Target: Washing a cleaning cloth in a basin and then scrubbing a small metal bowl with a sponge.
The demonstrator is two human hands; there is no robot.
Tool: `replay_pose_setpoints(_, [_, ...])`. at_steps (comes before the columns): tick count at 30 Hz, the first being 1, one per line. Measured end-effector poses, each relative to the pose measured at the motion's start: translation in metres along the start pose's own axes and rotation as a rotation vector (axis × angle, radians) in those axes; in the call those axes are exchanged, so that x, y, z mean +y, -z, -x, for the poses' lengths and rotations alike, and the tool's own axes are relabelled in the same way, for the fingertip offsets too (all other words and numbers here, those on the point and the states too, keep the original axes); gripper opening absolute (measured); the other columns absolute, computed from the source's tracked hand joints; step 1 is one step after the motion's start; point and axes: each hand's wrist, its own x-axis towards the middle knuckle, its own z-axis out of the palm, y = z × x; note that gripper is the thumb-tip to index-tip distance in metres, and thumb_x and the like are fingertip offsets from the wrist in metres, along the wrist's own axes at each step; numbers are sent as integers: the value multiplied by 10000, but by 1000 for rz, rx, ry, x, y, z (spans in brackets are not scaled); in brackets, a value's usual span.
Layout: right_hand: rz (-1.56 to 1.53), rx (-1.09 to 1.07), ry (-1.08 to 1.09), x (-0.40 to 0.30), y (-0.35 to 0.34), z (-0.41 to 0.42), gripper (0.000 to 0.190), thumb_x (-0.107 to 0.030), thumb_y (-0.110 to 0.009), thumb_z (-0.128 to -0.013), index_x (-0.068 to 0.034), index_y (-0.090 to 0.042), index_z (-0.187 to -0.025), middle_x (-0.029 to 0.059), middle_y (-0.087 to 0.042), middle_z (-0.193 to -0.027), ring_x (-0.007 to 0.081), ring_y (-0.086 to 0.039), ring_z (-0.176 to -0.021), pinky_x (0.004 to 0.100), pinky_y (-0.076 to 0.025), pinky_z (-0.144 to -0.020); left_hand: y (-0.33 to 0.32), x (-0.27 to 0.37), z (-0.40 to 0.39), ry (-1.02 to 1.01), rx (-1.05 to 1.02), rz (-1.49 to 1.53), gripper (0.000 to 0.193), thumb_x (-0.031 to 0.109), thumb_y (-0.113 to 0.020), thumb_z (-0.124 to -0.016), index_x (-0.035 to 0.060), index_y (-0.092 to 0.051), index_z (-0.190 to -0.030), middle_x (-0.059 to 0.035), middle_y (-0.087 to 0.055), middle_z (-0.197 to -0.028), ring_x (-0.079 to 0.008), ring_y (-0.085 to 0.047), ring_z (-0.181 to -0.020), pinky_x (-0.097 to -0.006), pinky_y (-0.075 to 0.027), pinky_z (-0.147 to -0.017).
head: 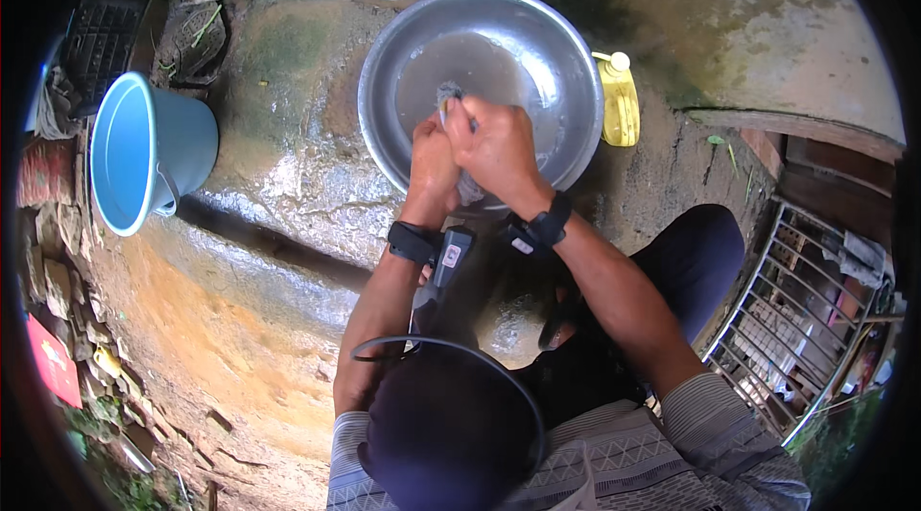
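Note:
A wide metal basin (374, 93) with shallow, cloudy water sits on the wet floor before me. Over its near side, both hands are closed on a bunched grey cloth (450, 90). My left hand (434, 162) grips it from the left, and a grey end (470, 191) hangs below beside the wrist. Pressed close against it, my right hand (496, 140) clenches the same cloth from the right and above. Most of the cloth is hidden inside my fingers. Black bands circle both wrists.
A blue bucket (183, 140) with a handle is at the left. Right beside the basin is a yellow plastic jug (620, 104). A dark basket (201, 43) and black crate (104, 43) lie back left. Metal bars (777, 317) stand at right; a groove (273, 237) crosses the floor.

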Motion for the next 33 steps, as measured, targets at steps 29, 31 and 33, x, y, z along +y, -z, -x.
replay_pose_setpoints(29, [164, -70, -70, 20, -8, 16, 347, -284, -570, -955, 6, -662, -787, 256, -626, -661, 451, -649, -654, 518, -508, -620, 6, -27, -15, -92, -170, 243, 420, 331, -416, -1092, -18, -630, -1186, -128, -698, -1014, -208, -696, -915, -336, -568, -808])
replay_pose_setpoints(31, [165, -58, -228, 48, -4, -16, 393, -320, -557, -972, 15, -665, -797, 264, -635, -678, 475, -646, -681, 518, -512, -636, -14, -24, -1, -21, -119, 419, 383, 280, -410, -1071, -1, -602, -1247, -135, -688, -1090, -210, -694, -920, -339, -563, -809])
replay_pose_setpoints(33, [90, -53, -243, 47, 0, -9, 399, -322, -556, -977, 17, -664, -795, 267, -637, -688, 478, -647, -689, 516, -515, -643, -13, -32, -12, -62, -126, 436, 376, 291, -419, -1069, 10, -603, -1236, -125, -684, -1077, -207, -688, -905, -336, -562, -800])
